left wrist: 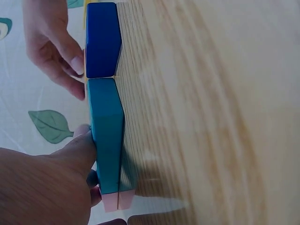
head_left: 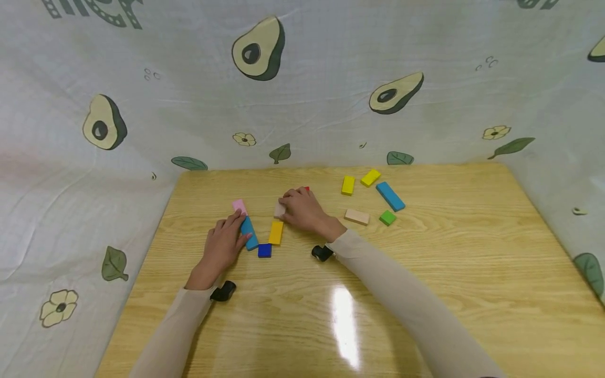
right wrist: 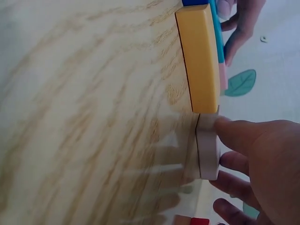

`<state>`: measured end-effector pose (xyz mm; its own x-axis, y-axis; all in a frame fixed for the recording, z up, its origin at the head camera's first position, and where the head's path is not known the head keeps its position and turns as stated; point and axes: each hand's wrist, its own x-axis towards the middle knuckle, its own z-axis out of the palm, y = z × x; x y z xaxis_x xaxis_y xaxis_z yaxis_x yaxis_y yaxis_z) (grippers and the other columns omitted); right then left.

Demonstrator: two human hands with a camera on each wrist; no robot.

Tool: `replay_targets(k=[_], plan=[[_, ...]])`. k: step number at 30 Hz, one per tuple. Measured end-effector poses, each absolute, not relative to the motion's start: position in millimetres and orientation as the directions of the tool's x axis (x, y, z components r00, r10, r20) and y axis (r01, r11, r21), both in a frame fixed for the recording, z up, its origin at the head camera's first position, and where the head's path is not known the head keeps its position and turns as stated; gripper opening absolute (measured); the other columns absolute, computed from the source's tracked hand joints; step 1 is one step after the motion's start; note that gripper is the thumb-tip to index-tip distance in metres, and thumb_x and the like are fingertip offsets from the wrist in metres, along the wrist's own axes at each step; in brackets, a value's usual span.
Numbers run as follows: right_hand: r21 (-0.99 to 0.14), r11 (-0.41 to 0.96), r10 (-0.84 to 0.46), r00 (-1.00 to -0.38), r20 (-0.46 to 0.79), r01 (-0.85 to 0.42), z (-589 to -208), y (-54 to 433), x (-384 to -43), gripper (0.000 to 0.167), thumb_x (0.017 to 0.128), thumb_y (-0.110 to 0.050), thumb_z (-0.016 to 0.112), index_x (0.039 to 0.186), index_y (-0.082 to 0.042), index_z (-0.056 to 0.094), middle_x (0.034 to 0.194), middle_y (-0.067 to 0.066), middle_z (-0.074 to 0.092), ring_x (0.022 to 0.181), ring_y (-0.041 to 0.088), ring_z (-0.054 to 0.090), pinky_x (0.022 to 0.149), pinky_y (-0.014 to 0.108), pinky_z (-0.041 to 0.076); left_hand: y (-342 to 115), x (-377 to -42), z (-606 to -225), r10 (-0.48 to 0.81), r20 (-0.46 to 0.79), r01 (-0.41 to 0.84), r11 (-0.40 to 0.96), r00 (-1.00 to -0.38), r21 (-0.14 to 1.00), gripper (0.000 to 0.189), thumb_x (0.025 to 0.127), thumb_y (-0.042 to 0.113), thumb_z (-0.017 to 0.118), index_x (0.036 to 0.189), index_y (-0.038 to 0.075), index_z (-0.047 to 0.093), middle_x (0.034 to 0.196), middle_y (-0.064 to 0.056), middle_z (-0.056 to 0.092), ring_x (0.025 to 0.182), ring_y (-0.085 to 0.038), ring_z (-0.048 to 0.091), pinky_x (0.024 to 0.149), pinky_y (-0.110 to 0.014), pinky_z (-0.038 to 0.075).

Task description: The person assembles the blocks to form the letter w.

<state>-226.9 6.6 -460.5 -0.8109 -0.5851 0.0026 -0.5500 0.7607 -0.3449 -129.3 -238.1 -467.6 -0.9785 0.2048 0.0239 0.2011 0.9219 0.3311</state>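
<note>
In the head view, my left hand rests on a light blue block, its thumb near one end and its index finger at a pink block. A dark blue block lies by the near end of the light blue one. The left wrist view shows the thumb on the light blue block's upper side. My right hand pinches a pale block between thumb and fingers. This block meets the end of a yellow-orange block. Partly hidden behind the right hand is a red block.
Right of the hands on the wooden table lie two yellow blocks, one upright in the view and one slanted, a long blue block, a beige block and a green block. A printed cloth hangs behind.
</note>
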Motion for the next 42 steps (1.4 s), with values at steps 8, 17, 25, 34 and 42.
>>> replay_targets(k=[8,17,25,34,42], plan=[[-0.362,0.742,-0.601,-0.799,0.014,-0.565,-460.7,8.1,-223.4,0.045,0.106,-0.030,0.067,0.148,-0.013,0.064,0.148,0.008,0.060,0.135,0.033,0.050,0.118,0.057,0.036,-238.7,-129.6,-466.8,0.211,0.031,0.210,0.920,-0.977,0.330,0.059,0.109,0.026,0.062,0.159,-0.001,0.045,0.166,-0.022,0.038,0.140,-0.049,0.044,0.107,-0.070,0.039],[-0.375,0.725,-0.619,-0.785,0.012,-0.578,-456.5,10.0,-217.9,0.043,0.106,-0.025,0.067,0.147,-0.012,0.065,0.148,0.010,0.061,0.133,0.033,0.052,0.115,0.056,0.040,-239.0,-131.0,-464.4,0.220,0.028,0.217,0.928,-0.975,0.304,0.060,0.108,0.026,0.063,0.158,-0.001,0.045,0.165,-0.023,0.039,0.139,-0.050,0.044,0.108,-0.069,0.039],[-0.397,0.705,-0.629,-0.777,0.033,-0.587,-459.2,13.6,-215.6,0.042,0.106,-0.021,0.066,0.146,-0.010,0.065,0.149,0.011,0.061,0.138,0.033,0.052,0.118,0.053,0.038,-237.7,-130.6,-457.8,0.229,0.005,0.221,0.936,-0.973,0.273,0.060,0.108,0.026,0.063,0.158,-0.002,0.045,0.165,-0.023,0.040,0.141,-0.051,0.041,0.112,-0.069,0.037],[-0.424,0.689,-0.616,-0.783,0.086,-0.588,-460.3,28.9,-212.9,0.043,0.105,-0.022,0.067,0.147,-0.009,0.064,0.157,0.014,0.054,0.147,0.036,0.047,0.122,0.058,0.032,-230.6,-130.0,-459.6,0.279,0.086,0.292,0.925,-0.956,0.245,0.064,0.106,0.025,0.067,0.161,0.002,0.042,0.162,-0.023,0.044,0.141,-0.049,0.044,0.113,-0.068,0.037],[-0.446,0.715,-0.528,-0.834,0.160,-0.538,-457.5,59.4,-218.3,0.046,0.102,-0.019,0.072,0.146,-0.007,0.065,0.155,0.012,0.056,0.143,0.037,0.049,0.119,0.056,0.036,-203.3,-133.5,-457.7,0.373,0.122,0.392,0.879,-0.920,0.271,0.055,0.106,0.024,0.068,0.154,0.003,0.053,0.162,-0.019,0.046,0.143,-0.044,0.044,0.113,-0.066,0.038]])
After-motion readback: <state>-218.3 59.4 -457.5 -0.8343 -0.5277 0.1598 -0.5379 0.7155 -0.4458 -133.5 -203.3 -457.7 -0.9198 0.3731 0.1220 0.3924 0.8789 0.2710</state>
